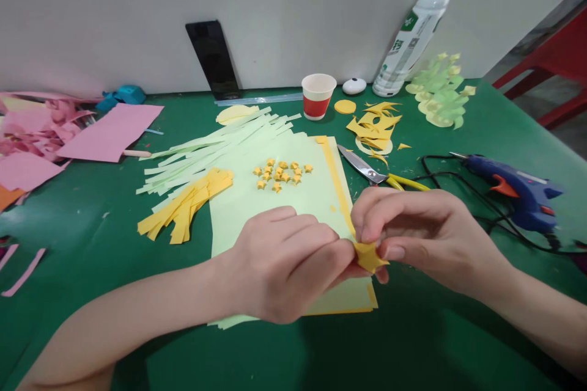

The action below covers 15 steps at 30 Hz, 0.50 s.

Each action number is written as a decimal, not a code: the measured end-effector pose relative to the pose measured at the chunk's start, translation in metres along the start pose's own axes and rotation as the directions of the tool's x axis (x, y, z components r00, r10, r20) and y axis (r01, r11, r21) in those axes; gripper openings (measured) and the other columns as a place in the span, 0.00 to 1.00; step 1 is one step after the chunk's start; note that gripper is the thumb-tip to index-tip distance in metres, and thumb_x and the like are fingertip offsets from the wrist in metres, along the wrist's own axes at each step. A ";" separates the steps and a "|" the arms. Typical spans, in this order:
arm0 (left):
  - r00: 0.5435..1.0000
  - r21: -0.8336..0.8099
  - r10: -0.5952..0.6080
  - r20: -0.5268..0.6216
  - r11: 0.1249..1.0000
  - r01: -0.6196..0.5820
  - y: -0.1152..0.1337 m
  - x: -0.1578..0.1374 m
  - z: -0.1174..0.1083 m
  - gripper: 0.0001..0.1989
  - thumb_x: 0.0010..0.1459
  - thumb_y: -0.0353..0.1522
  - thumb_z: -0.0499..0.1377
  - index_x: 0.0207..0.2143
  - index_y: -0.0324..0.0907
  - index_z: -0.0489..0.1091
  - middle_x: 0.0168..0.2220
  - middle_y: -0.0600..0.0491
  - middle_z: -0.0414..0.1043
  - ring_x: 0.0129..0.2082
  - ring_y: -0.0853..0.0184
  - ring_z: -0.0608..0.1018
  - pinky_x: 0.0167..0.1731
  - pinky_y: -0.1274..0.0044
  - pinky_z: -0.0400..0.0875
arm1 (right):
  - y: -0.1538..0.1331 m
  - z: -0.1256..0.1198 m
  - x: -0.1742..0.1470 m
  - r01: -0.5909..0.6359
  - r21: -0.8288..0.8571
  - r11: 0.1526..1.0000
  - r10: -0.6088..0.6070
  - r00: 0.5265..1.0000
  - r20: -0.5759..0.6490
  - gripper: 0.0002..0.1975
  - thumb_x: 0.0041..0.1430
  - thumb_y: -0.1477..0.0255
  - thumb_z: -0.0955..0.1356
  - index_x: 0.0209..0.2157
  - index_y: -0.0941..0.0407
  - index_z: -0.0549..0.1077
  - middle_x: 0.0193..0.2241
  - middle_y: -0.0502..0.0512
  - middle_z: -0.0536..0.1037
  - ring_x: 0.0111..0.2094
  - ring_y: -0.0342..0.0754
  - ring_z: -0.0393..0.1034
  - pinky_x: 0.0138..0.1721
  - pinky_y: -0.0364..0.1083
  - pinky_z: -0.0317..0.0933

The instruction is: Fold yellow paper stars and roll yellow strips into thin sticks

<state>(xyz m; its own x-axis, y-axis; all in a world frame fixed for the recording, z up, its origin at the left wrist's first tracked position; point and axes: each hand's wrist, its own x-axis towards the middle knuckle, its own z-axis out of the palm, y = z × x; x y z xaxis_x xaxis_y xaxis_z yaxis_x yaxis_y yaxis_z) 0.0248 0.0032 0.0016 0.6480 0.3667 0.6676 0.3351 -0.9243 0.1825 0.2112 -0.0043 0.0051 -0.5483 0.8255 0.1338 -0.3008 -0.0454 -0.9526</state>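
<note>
A yellow folded paper star [369, 256] is pinched between both hands above the right edge of the pale green paper sheets [257, 220]. My left hand [288, 263] is curled closed, its fingers gripping the star's left side. At the star's right points, the thumb and fingers of my right hand [417, 232] hold it too. Several small yellow paper stars [281, 176] lie in a cluster on the sheets. Yellow paper strips [192, 201] are fanned out to the left, next to pale green strips [206, 149]. Scissors [373, 174] with yellow handles rest just beyond my right hand.
A blue glue gun [513, 186] and its black cord lie at right. Behind stand a paper cup [317, 98], a leaning phone [214, 61] and a white bottle [413, 36]. Yellow scraps [376, 125] and green paper leaves [443, 95] sit back right; pink paper [112, 133] lies left.
</note>
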 end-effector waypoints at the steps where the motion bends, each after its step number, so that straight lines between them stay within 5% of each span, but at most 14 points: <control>1: 1.000 0.004 0.000 0.002 1.000 0.000 0.000 0.000 0.000 0.13 0.63 0.32 0.48 0.26 0.39 0.63 0.20 0.58 0.70 0.17 0.75 0.65 0.19 0.78 0.52 | 0.000 0.000 0.000 -0.014 0.018 1.000 0.013 1.000 0.005 0.06 0.52 0.75 0.68 0.33 0.53 0.76 0.29 0.50 0.69 0.26 0.35 0.67 0.25 0.33 0.68; 11: 0.996 -0.013 0.080 0.034 0.997 -0.080 0.000 0.001 -0.003 0.16 0.60 0.25 0.44 0.21 0.40 0.63 0.16 0.59 0.64 0.15 0.73 0.57 0.18 0.77 0.48 | 0.007 0.001 -0.001 -0.101 0.207 0.973 0.099 0.995 0.021 0.05 0.51 0.77 0.69 0.31 0.55 0.77 0.28 0.48 0.69 0.23 0.35 0.70 0.24 0.33 0.68; 15: 0.999 -0.081 0.009 0.033 0.997 -0.006 -0.002 0.000 0.001 0.18 0.59 0.26 0.47 0.17 0.39 0.60 0.13 0.59 0.58 0.15 0.74 0.55 0.18 0.79 0.52 | 0.011 0.006 -0.002 -0.110 0.246 0.963 0.116 0.993 -0.013 0.04 0.51 0.77 0.69 0.29 0.56 0.76 0.27 0.48 0.69 0.23 0.35 0.70 0.23 0.33 0.67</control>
<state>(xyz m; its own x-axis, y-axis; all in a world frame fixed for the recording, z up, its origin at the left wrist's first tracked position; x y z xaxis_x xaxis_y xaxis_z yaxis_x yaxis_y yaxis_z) 0.0249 0.0055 0.0002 0.6731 0.3616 0.6452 0.2742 -0.9322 0.2364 0.2044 -0.0098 -0.0045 -0.5693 0.8219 0.0184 -0.4212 -0.2724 -0.8651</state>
